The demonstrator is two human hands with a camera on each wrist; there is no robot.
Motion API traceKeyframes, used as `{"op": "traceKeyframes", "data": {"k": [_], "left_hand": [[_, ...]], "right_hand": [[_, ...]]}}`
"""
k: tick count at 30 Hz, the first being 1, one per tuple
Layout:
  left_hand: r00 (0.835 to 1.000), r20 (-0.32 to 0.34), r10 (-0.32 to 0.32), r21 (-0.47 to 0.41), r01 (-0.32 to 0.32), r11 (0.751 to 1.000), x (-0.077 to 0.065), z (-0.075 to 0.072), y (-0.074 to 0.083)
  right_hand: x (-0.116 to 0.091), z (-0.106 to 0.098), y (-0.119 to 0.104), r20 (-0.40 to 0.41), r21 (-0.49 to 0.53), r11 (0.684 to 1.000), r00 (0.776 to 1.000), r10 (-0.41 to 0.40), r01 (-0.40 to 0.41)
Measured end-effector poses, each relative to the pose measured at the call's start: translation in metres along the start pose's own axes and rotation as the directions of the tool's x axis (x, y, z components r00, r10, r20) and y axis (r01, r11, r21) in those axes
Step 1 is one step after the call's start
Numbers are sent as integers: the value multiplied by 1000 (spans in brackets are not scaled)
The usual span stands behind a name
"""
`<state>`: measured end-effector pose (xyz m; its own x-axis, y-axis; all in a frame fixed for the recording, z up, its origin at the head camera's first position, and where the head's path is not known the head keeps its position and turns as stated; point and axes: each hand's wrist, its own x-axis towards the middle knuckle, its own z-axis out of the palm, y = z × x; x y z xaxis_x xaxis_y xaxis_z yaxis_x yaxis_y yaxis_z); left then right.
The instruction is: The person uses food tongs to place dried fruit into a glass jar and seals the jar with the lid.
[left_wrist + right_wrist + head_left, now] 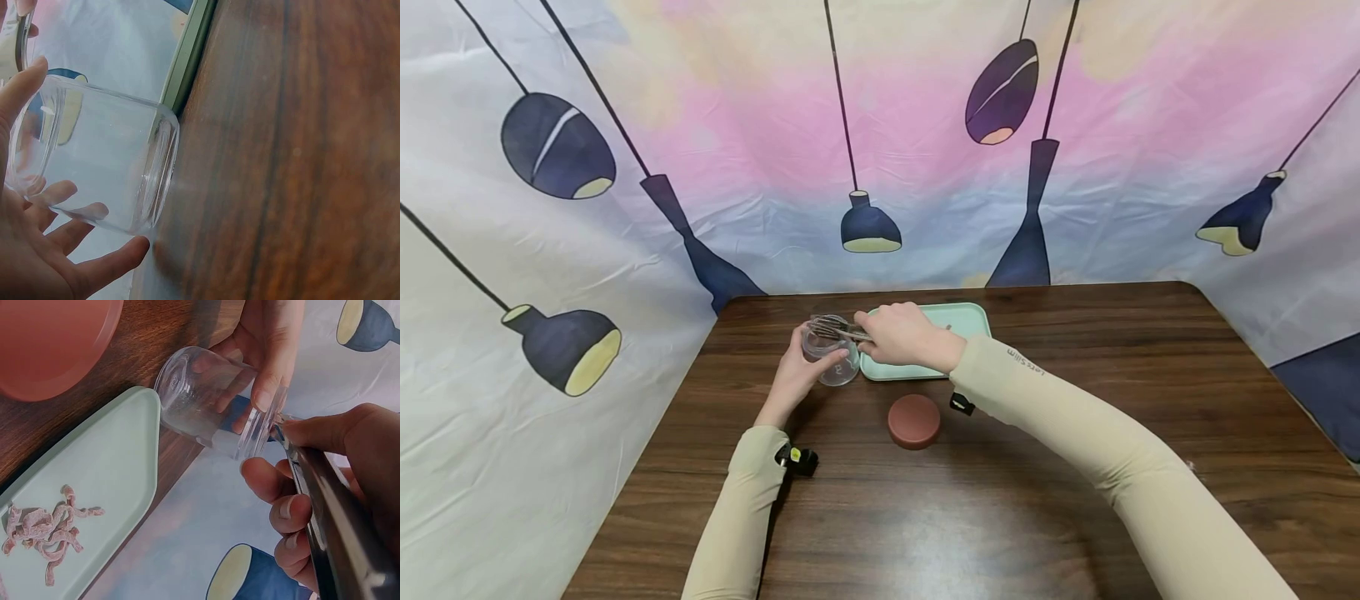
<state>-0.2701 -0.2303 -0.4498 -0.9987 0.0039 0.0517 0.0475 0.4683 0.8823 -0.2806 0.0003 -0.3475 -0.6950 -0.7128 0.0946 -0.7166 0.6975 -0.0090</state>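
Observation:
My left hand (793,375) holds a clear, open-mouthed jar (840,369) beside the left edge of a pale green tray (972,317). The thumb and fingers lie around its sides, as the left wrist view shows. A pair of metal tongs (829,327) is gripped in my right hand (904,336), their slotted end over the jar's mouth. Thumb and fingers close on the metal handle (328,519) in the right wrist view. Pinkish, powdery dried strips (59,531) lie heaped on the tray; my right hand mostly hides them in the head view. The jar's walls look bare inside.
A round reddish-brown lid (914,421) lies on the dark wooden table (880,517), in front of the tray. Behind the table hangs a cloth (775,167) printed with lamps. Each wrist carries a small black camera.

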Motion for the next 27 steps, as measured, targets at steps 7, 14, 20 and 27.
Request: {"op": "traceKeyframes", "data": {"k": [7, 14, 20, 27], "left_hand": [[1000, -4, -15, 12, 15, 1000, 1, -1, -2], [999, -1, -39, 8, 39, 999, -1, -1, -1], [1000, 2, 1, -18, -1, 1000, -1, -1, -2], [1000, -11, 7, 12, -7, 1000, 0, 0, -1]], "right_hand": [[-1, -2, 0, 56, 41, 998, 997, 51, -54], [-1, -2, 1, 54, 26, 997, 996, 69, -71], [-1, -2, 3, 59, 16, 996, 995, 85, -86], [-8, -1, 16, 44, 12, 994, 993, 112, -113]]}}
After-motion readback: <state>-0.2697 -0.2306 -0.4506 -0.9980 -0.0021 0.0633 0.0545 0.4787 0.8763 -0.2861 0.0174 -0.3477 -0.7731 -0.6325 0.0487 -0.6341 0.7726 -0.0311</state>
